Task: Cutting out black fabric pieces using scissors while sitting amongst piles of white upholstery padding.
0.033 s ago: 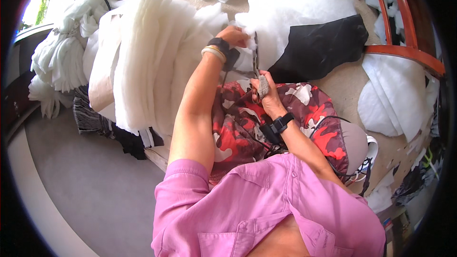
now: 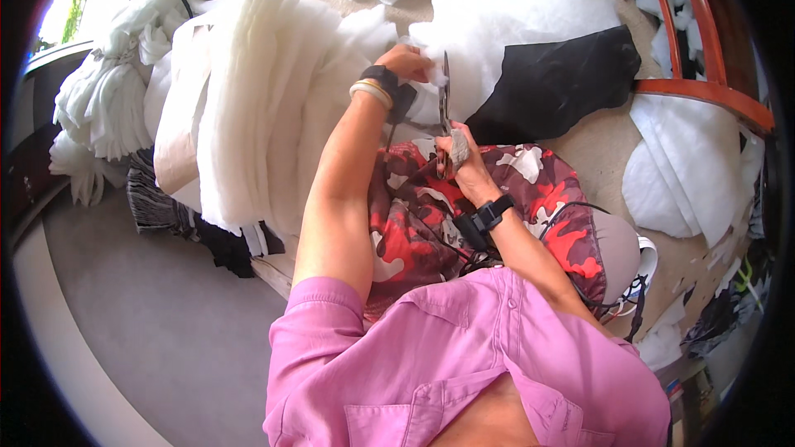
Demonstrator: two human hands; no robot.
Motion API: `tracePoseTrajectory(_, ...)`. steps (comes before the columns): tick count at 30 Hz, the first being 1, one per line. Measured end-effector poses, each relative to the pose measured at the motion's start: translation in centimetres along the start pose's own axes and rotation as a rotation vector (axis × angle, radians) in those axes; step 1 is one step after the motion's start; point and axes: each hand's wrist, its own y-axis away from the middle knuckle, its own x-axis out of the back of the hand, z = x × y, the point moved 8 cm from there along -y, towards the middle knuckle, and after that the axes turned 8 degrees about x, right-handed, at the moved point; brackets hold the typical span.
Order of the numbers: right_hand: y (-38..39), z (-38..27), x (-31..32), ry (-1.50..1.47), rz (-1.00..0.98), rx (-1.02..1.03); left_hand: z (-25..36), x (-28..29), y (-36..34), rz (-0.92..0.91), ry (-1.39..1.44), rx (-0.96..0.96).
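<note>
Far to the left of the scissors [image 2: 445, 108] we see a tied bundle [image 2: 116, 103] of white padding, its ends drooping in frills. Closer on that side stands a stack of white layers [image 2: 257, 99], set on edge like pages, which we think leaves each layer easy to peel off.

Just left of the scissors is the left hand [image 2: 406, 64], its fingers bent and apparently pinched together on the loose white wadding [image 2: 438, 76]. We judge that this hold steadies the fluffy edge beside the blades. The wadding lies right by the blades and a little to their left; it looks soft, bright and wispy, with a ragged tuft at the fingertips.

At the near end of the scissors the right hand [image 2: 465, 161] has its fingers wrapped around the handles, with grey wrapping [image 2: 459, 149] near the thumb. We read the blades, pointing away from the body, as aimed along the wadding; whether they are parted we cannot tell. Below the scissors spreads red camouflage cloth [image 2: 530, 223].

To the right of the scissors a black sheet [image 2: 571, 83] lies flat over part of a white sheet [image 2: 530, 12], perhaps so its curved outline shows clearly. Farther right of the scissors are a folded white piece [image 2: 683, 165] and a wooden chair [image 2: 708, 91]
</note>
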Motion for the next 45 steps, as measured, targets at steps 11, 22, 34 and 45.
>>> tracePoseTrajectory(11, -0.2, 2.5, -1.1, -0.199, -0.121, -0.09, -1.3, 3.3, -2.3, 0.037, -0.248, -0.436)
tracePoseTrajectory(22, -3.4, -0.8, 1.5, -0.118, 0.054, 0.034, 0.0, -1.9, 1.0, -0.063, 0.242, 0.061)
tracePoseTrajectory(34, -3.1, -1.3, 1.1, -0.166, 0.093, -0.024, 0.3, -2.0, 0.5, -0.017, 0.096, 0.056)
tracePoseTrajectory(45, -3.3, -2.6, 1.7, 0.068, 0.058, 0.074, -0.8, -1.2, 0.0, 0.026, -0.442, 0.05)
